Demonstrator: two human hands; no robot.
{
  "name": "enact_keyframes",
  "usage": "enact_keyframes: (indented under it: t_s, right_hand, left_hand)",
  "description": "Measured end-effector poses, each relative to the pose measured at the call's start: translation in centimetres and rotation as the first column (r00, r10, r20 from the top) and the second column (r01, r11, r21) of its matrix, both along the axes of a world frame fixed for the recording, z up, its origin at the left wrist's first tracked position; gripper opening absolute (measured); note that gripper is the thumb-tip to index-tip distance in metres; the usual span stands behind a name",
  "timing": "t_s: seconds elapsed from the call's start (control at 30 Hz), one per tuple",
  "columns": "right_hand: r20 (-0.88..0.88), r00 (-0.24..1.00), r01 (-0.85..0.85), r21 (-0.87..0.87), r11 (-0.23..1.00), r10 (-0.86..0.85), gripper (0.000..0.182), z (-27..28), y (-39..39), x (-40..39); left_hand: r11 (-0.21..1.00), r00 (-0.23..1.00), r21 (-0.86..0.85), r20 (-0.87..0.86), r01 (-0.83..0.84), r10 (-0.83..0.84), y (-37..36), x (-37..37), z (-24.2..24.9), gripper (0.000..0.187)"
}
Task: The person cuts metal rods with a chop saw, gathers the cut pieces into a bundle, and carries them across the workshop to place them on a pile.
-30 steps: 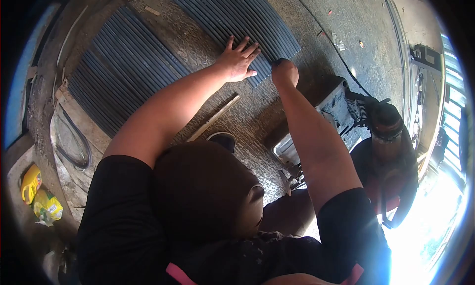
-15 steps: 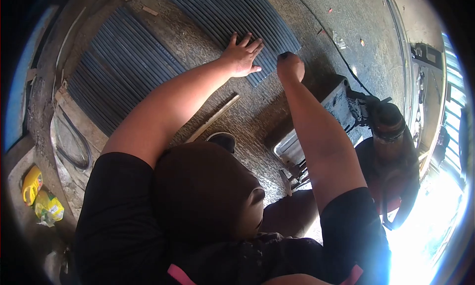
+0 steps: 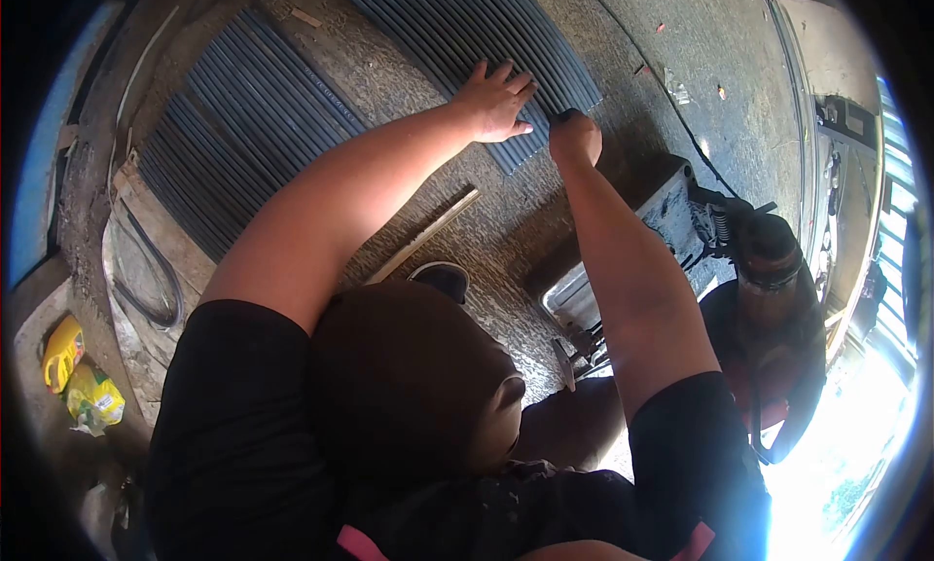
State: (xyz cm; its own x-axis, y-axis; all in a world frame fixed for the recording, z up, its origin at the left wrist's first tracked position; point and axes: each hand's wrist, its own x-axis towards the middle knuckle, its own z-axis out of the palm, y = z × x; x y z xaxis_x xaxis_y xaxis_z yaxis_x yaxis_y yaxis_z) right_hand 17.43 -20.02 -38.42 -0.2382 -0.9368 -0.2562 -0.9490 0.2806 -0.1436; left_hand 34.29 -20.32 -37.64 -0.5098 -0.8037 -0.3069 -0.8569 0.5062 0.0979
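A row of dark metal rods (image 3: 452, 26) lies side by side on the floor at the top of the head view. My left hand (image 3: 494, 106) rests on this row near its close ends, fingers spread and palm down. Just to the right, my right hand (image 3: 576, 138) is closed in a fist at the rod ends. Something small and dark shows at its fingers, too hidden to name. Further left lies a second row of similar rods (image 3: 258, 108), partly covered by my left arm; pale marks run along one rod.
A wooden strip (image 3: 425, 233) lies on the floor below my left hand. Beside my right forearm stands a machine with a grey metal base (image 3: 671, 206) and a spring. A cable (image 3: 662, 89) crosses the floor. Yellow packages (image 3: 92, 398) sit at lower left.
The whole view has shifted slightly. My left hand has slid a little up and to the right over the rods; my right hand stays closed at the rod ends.
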Motion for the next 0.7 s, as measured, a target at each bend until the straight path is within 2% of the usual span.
enact_keyframes:
  t_s: [0.2, 0.3, 0.43, 0.53, 0.6, 0.7]
  right_hand:
    - [0.002, 1.0, -0.009, 0.008, 1.0, 0.009, 0.025, 0.1, -0.2, -0.2]
    - [0.015, 1.0, -0.026, 0.044, 0.999, 0.025, 0.026, 0.6, -0.4, -0.5]
    - [0.066, 0.996, -0.057, -0.001, 0.998, 0.057, 0.027, 0.8, -1.6, -1.6]
    - [0.076, 0.996, 0.045, -0.033, 0.998, -0.042, 0.026, 0.2, -2.4, -2.3]
    - [0.047, 0.998, -0.049, 0.002, 0.999, 0.049, 0.026, -0.2, -2.8, -2.6]
    - [0.073, 0.994, -0.079, -0.001, 0.997, 0.078, 0.026, -0.6, -3.1, -3.0]
  left_hand:
    - [0.999, 0.998, 0.007, 0.052, 0.036, -0.036, -0.9, -0.6, 0.5, 0.073]
    - [0.999, 0.998, 0.045, 0.056, -0.014, 0.012, -0.7, -0.8, 0.5, 0.072]
    - [1.0, 0.995, 0.023, 0.096, 0.0, -0.002, -0.8, -0.8, 0.1, 0.073]
    - [1.0, 0.995, 0.023, 0.104, -0.002, -0.001, -0.6, -0.9, -0.2, 0.074]
    - [1.0, 0.994, 0.016, 0.109, -0.004, 0.003, -0.7, -0.9, -0.3, 0.075]
    - [1.0, 0.996, 0.01, 0.089, 0.0, -0.001, -0.6, -0.7, -0.3, 0.075]
